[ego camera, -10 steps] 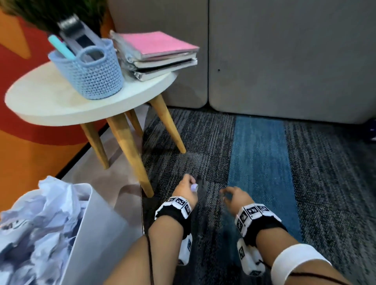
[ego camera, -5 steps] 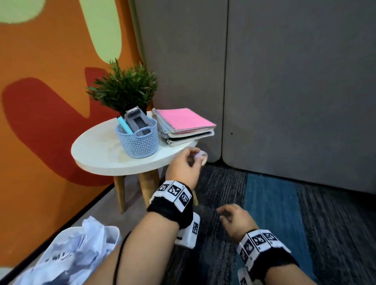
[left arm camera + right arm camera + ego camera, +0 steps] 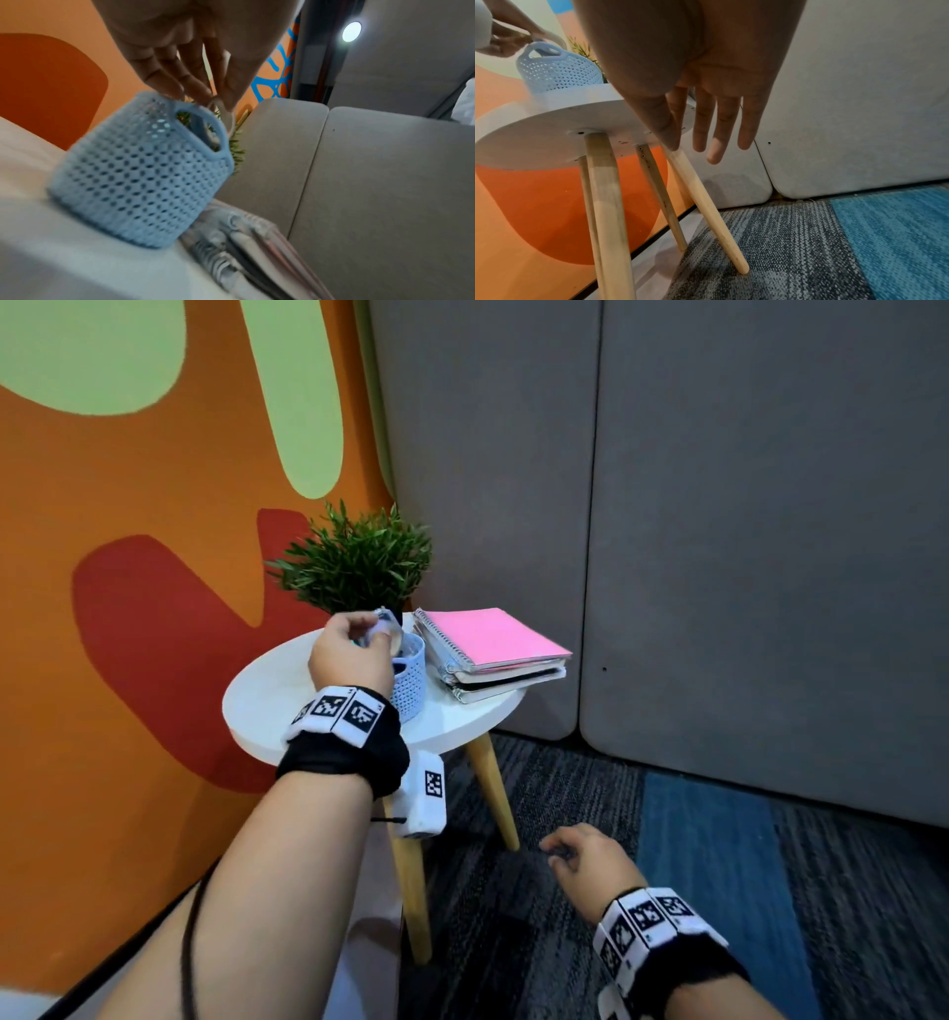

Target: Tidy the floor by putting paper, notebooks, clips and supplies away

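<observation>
My left hand (image 3: 377, 631) pinches a small pale ring-shaped item (image 3: 386, 619) just above the rim of a light blue mesh basket (image 3: 411, 680). In the left wrist view the fingertips (image 3: 203, 95) hold the pale ring (image 3: 226, 115) right over the basket (image 3: 138, 172) opening. The basket stands on a round white side table (image 3: 267, 701). A stack of spiral notebooks (image 3: 493, 644), pink on top, lies beside it. My right hand (image 3: 565, 852) hangs low over the carpet, fingers (image 3: 700, 140) straight and holding nothing.
A green potted plant (image 3: 359, 562) stands behind the basket. The table's splayed wooden legs (image 3: 706, 203) reach the striped grey and blue carpet (image 3: 719, 891). An orange wall is at left and grey padded panels (image 3: 744, 557) stand behind.
My left hand rose from the carpet with the small pale item and now holds it over the basket. The view tilted up; my right hand stayed low.
</observation>
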Available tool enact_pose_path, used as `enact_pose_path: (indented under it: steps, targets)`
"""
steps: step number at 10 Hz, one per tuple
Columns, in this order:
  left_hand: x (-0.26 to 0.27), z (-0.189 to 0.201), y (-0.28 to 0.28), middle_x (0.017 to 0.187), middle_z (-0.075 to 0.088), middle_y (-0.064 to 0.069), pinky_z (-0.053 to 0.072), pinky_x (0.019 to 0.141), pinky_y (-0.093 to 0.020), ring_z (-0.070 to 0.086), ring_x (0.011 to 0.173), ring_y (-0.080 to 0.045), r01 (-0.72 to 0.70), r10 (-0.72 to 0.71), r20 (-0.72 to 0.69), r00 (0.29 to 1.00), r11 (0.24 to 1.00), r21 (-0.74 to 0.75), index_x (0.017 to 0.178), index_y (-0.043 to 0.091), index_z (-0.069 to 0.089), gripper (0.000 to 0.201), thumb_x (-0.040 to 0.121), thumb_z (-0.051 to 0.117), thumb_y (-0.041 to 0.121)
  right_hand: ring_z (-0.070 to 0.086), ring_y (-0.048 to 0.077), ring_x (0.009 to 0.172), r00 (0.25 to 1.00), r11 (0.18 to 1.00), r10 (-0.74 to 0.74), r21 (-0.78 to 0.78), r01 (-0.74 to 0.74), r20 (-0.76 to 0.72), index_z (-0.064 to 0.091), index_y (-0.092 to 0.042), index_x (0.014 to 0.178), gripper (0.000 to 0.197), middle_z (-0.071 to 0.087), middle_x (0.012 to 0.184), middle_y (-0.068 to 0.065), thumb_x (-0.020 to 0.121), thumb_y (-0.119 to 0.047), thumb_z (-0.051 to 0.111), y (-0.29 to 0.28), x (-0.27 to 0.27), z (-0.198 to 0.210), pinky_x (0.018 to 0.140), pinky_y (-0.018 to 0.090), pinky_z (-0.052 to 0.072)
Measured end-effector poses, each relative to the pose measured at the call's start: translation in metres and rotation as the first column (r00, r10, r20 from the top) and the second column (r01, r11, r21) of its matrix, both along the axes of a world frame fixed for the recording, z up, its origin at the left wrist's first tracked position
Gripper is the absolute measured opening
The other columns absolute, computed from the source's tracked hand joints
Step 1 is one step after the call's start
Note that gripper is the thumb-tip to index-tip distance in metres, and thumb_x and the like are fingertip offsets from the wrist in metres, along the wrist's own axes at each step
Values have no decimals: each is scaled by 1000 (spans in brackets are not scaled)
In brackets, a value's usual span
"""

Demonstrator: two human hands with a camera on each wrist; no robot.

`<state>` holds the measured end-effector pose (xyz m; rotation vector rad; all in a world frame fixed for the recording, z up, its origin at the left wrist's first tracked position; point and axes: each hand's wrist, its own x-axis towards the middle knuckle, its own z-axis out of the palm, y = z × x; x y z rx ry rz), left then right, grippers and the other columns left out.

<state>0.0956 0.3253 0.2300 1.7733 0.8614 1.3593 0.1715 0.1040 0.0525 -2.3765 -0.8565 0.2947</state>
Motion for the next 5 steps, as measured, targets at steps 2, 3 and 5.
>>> enact_pose_path:
  steps: [2, 3, 5]
  targets:
    - [-8, -19, -4, 119, 54, -6, 49, 81, -36, 58, 98, -33, -14, 28, -131, 991, 994, 107, 104, 21, 64, 23, 85, 54, 11, 61, 12, 89, 1000, 999, -5, 32, 5, 19, 63, -31, 102, 16, 53, 110, -10, 92, -24, 52, 3, -10, 16, 80, 30, 53]
    - [-7, -25, -26, 115, 50, -5, 49, 88, -41, 55, 103, -30, 68, -43, -152, 987, 984, 163, 100, 20, 62, 22, 83, 55, 8, 60, 12, 96, 1000, 999, 1, 33, -2, 31, 63, -32, 102, 17, 54, 111, -10, 92, -24, 52, -3, -11, 26, 86, 30, 52]
    - [14, -32, -80, 111, 50, -3, 35, 90, -29, 43, 113, -24, 252, -176, -391, 904, 956, 152, 95, 21, 63, 17, 83, 55, 12, 56, 14, 93, 996, 998, -45, 42, 42, 81, 65, -29, 104, 19, 52, 102, -7, 91, -23, 52, -24, -1, 65, 84, 26, 47]
